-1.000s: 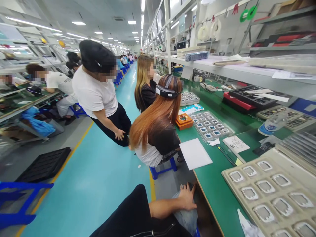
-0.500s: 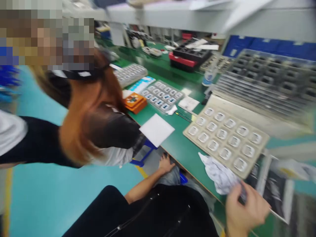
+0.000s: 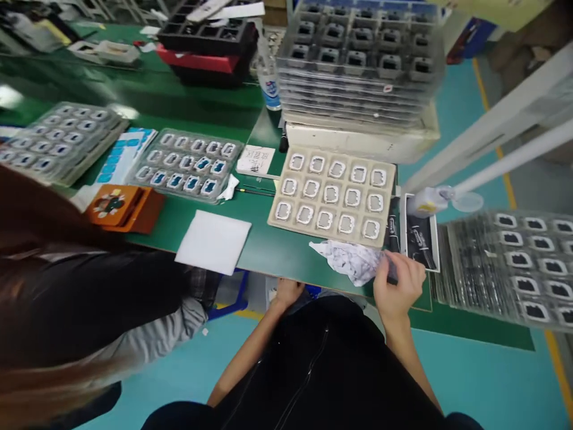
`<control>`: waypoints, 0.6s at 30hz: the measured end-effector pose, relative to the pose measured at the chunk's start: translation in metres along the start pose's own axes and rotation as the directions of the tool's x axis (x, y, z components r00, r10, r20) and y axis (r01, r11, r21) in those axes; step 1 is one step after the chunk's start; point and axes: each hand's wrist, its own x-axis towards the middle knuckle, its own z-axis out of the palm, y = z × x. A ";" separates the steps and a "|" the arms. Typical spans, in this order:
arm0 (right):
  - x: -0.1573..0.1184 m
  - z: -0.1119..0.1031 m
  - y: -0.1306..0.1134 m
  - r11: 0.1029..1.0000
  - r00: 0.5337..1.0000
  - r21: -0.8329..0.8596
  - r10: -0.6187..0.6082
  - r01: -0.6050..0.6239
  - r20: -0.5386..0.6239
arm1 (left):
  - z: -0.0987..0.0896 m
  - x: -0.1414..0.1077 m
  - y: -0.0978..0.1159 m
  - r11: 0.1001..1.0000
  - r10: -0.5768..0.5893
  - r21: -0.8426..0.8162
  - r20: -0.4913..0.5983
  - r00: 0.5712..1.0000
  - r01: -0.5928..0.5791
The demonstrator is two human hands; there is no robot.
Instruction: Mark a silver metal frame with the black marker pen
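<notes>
The right hand (image 3: 397, 285) is pinching a crumpled cloth (image 3: 351, 261) at the table edge (image 3: 286, 272), the beige parts tray (image 3: 333, 194) crowding just beyond (little free green); the left hand (image 3: 286, 292) is resting below the edge, fingers hidden.

Crumpled cloth (image 3: 351, 261) before parts tray (image 3: 333, 194); stacked trays (image 3: 358, 65) behind; foam sheet (image 3: 213, 242) left
</notes>
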 end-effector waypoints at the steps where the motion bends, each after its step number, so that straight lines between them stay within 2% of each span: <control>1: 0.004 -0.001 0.000 1.000 1.000 -0.017 0.026 -0.026 -0.004 | 0.000 -0.005 0.002 0.998 0.052 -0.021 -0.032 0.998 -0.053; 3: 0.013 -0.003 0.001 0.995 0.997 -0.067 0.076 -0.075 0.013 | -0.002 -0.020 0.009 0.982 0.165 -0.070 -0.126 0.978 -0.174; 5: 0.023 -0.005 0.005 0.982 0.990 -0.143 0.129 -0.120 0.058 | -0.005 -0.036 0.019 0.947 0.270 -0.107 -0.240 0.933 -0.302; 7: 0.030 -0.006 0.011 0.964 0.979 -0.229 0.169 -0.139 0.117 | -0.012 -0.052 0.029 0.890 0.362 -0.127 -0.384 0.849 -0.437; 9: 0.035 -0.005 0.017 0.951 0.968 -0.283 0.180 -0.126 0.175 | -0.024 -0.061 0.037 0.817 0.422 -0.125 -0.535 0.732 -0.563; 11: 0.040 -0.004 0.022 0.947 0.959 -0.308 0.169 -0.095 0.226 | -0.039 -0.062 0.044 0.753 0.431 -0.111 -0.662 0.613 -0.649; 13: 0.050 -0.001 0.025 0.941 0.953 -0.333 0.150 -0.056 0.264 | -0.056 -0.055 0.050 0.722 0.401 -0.097 -0.748 0.528 -0.685; 15: 0.064 0.003 0.028 0.919 0.935 -0.394 0.129 0.013 0.331 | -0.072 -0.043 0.056 0.724 0.353 -0.090 -0.804 0.479 -0.684; 18: 0.089 0.009 0.030 0.873 0.879 -0.466 0.104 0.144 0.466 | -0.093 -0.027 0.070 0.747 0.283 -0.093 -0.851 0.441 -0.658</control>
